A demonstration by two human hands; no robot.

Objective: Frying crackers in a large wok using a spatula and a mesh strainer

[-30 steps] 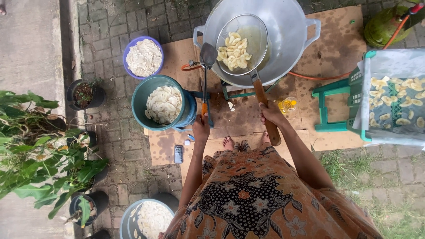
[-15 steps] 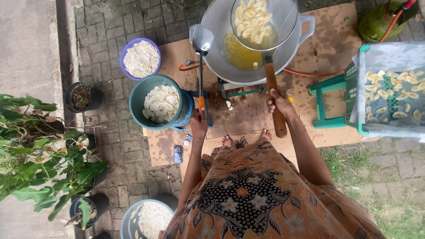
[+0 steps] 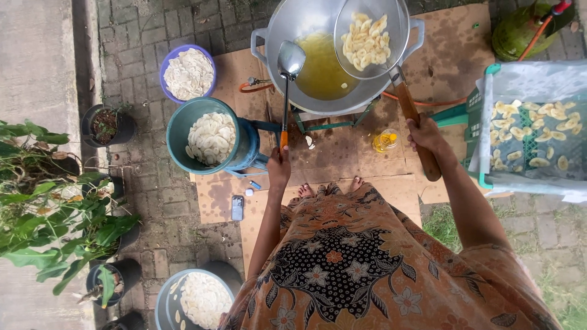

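My right hand [image 3: 425,135] grips the wooden handle of a wire skimmer [image 3: 371,38] loaded with yellow fried chips, held over the right side of a big metal wok [image 3: 287,24] of hot oil. My left hand [image 3: 279,171] holds the end of a long metal ladle [image 3: 290,60] whose bowl rests at the wok's left rim. The wok sits on a burner stand above brown cardboard [image 3: 342,153]. My bare feet show just below the stand.
A teal bucket [image 3: 177,131] and a purple bowl [image 3: 168,61] hold raw slices at the left. A lined crate [image 3: 532,131] of fried chips stands at the right, a green gas cylinder [image 3: 520,30] behind it. A phone [image 3: 237,208] lies on the cardboard. Potted plants [image 3: 43,201] crowd the left.
The skimmer full of chips has risen out of the oil and swung to the right over the wok. The ladle has stayed at the wok's left rim.
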